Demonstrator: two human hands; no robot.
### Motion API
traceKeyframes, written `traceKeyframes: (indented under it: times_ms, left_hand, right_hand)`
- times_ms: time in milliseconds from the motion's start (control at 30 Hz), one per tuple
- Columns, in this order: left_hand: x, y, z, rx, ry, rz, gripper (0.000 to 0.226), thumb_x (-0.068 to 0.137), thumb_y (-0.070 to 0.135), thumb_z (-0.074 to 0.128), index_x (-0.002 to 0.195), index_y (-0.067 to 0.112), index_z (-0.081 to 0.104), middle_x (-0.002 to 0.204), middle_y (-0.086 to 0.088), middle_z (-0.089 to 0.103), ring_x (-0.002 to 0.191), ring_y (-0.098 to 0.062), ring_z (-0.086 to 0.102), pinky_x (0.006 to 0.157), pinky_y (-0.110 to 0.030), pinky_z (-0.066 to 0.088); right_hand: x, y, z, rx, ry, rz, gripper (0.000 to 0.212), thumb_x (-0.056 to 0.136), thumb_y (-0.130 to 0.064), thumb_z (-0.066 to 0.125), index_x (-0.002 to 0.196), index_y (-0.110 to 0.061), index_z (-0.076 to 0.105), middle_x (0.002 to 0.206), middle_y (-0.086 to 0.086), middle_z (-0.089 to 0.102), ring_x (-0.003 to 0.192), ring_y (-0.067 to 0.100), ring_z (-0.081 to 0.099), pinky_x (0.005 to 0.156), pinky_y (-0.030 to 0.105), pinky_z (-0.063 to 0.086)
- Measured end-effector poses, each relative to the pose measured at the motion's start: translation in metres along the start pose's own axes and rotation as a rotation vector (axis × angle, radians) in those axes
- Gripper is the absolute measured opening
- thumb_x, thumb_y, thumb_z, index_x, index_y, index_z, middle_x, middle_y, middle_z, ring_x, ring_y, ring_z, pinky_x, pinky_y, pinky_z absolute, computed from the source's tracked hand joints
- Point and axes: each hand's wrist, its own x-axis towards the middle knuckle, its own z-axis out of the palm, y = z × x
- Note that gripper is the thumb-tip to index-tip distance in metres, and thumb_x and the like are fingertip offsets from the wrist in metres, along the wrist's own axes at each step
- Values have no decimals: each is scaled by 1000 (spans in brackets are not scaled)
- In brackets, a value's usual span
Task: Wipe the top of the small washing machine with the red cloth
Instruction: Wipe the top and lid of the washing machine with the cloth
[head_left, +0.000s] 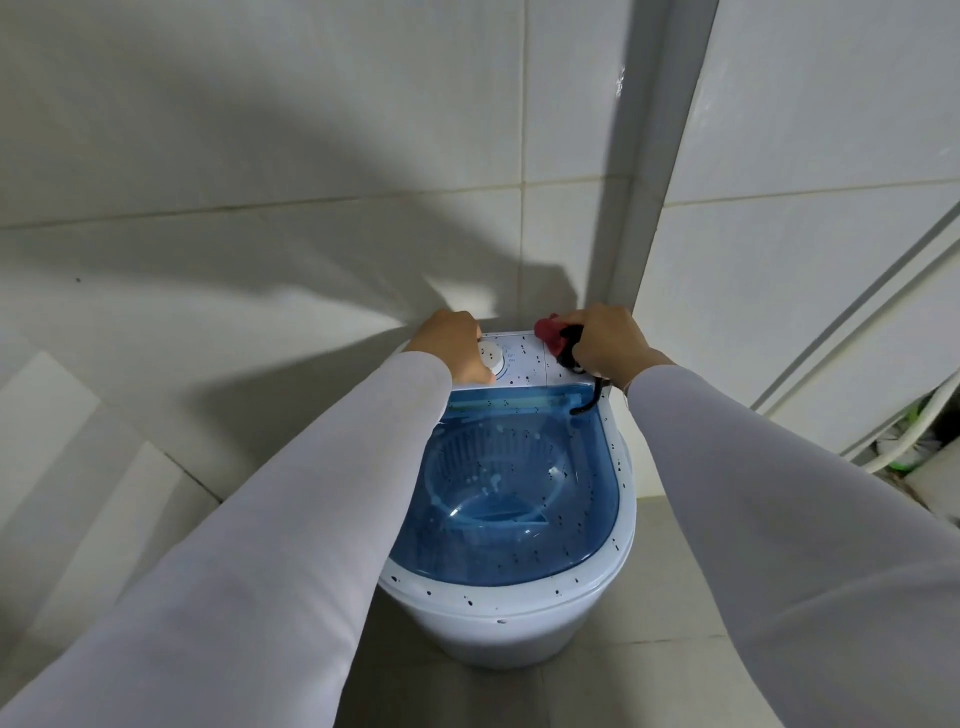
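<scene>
I see the small washing machine (511, 613) on a grey floor, pushed w/ its back against a white tile wall (260, 156). A pale corner post (654, 156) goes up at 12 o'clock, just behind the right hand. At 3 o'clock a white hose (914, 431) & some green stuff sit low by the wall, well away from the machine.

The machine is a round white plastic tub, smooth, w/ lots of small dark specks. Its see-thru blue lid (519, 545) is shut; a ribbed basket (498, 467) shows under it. The top is longer front to back: round end at 6 o'clock, flat white panel (524, 364) at 12.

My left hand (452, 345) rests on the panel beside the white dial (491, 357), fingers curled; can't tell if it grips anything. My right hand (605, 340) is clenched round the red cloth (549, 335), bunched up on the panel's back right corner. A black cord (589, 397) hangs from that fist over the lid edge. White sleeves (291, 519) cover both arms.
</scene>
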Motion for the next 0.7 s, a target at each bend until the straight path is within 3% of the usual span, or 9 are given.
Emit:
traceKeyframes:
  times_ms: [100, 233, 400, 700]
  left_hand:
    - [1, 1, -2, 3, -4, 0, 33, 73, 32, 76, 93, 8, 68, 81, -6, 62, 79, -24, 53, 68, -26, 41]
    - [2, 2, -2, 20, -16, -7, 29, 72, 31, 76, 87, 10, 64, 67, 1, 50, 79, -24, 50, 66, -27, 39]
    - [4, 2, -1, -6, -15, -19, 32, 71, 30, 77, 91, 9, 65, 86, -8, 58, 81, -24, 51, 67, -27, 39]
    - [3, 0, -1, -44, -17, -17, 40, 73, 32, 77, 103, 6, 69, 100, -12, 70, 85, -24, 55, 77, -30, 49]
  right_hand:
    - [-3, 4, -1, -2, 20, -41, 47, 86, 0, 46, 121, -26, 62, 124, 9, 63, 111, 31, 56, 93, 34, 48]
    - [-7, 8, 1, 15, 25, -91, 41, 83, 0, 55, 113, -24, 68, 125, 6, 63, 112, 28, 57, 96, 35, 48]
    - [-15, 8, -1, 11, -17, -145, 45, 80, 7, 48, 106, -21, 72, 126, 4, 63, 115, 26, 55, 101, 31, 44]
    - [-29, 9, -6, 61, -54, -139, 38, 79, 11, 49, 96, -10, 75, 122, 5, 65, 113, 26, 56, 93, 28, 46]
